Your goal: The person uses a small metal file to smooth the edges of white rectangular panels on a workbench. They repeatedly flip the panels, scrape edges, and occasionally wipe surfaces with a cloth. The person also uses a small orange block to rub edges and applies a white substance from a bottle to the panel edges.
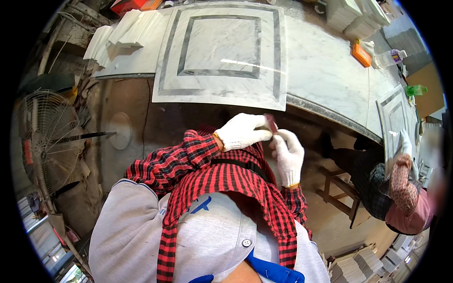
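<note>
Both my hands wear white knit gloves and meet in front of my chest, over a red and black checked apron [207,181]. Between their fingertips is a small dark red flat piece [271,123]; its exact kind does not show. My left hand [243,132] grips it from the left with thumb and fingers. From below, my right hand [289,155] pinches its lower end. Beyond them a white marble panel [219,52] with two grey inlaid frames lies on the bench, its near edge overhanging. Neither hand touches the panel.
Stacked white tiles [130,30] stand at the bench's far left. An orange box [361,55] and a plastic bottle [391,57] sit at the right. A large caged fan [47,137] is at my left. Near a wooden stool [342,191], a co-worker [406,188] handles another inlaid panel.
</note>
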Available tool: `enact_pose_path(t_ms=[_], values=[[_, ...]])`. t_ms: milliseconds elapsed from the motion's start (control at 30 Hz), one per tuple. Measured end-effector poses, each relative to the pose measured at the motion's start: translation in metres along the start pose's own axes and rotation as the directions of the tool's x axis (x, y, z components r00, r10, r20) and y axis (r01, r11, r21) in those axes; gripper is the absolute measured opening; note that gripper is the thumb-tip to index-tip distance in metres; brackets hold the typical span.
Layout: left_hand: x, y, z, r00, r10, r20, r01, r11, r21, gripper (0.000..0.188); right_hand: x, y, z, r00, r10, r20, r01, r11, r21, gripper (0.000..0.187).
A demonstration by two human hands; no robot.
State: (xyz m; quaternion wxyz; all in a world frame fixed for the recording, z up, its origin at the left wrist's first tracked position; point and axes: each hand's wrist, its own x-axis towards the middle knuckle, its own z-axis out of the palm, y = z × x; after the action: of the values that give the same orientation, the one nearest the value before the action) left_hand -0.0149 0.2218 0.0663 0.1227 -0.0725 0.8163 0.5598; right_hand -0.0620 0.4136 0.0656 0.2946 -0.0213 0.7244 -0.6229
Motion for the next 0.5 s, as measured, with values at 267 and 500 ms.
enact_pose_path(t_ms=[267,500], values=[[-0.013,-0.008,0.000,0.978,-0.182,0.102,0.151,0.954,0.258,0.032,0.075,-0.002,-0.028,0.988,-0.154,-0.018,0.150,0.976,-0.156,0.030],[-0.014,-0.016,0.002,0.992,-0.119,-0.029,0.123,0.964,0.236,0.032,0.100,-0.001,-0.023,0.937,-0.343,0.068,0.334,0.816,-0.472,0.030]])
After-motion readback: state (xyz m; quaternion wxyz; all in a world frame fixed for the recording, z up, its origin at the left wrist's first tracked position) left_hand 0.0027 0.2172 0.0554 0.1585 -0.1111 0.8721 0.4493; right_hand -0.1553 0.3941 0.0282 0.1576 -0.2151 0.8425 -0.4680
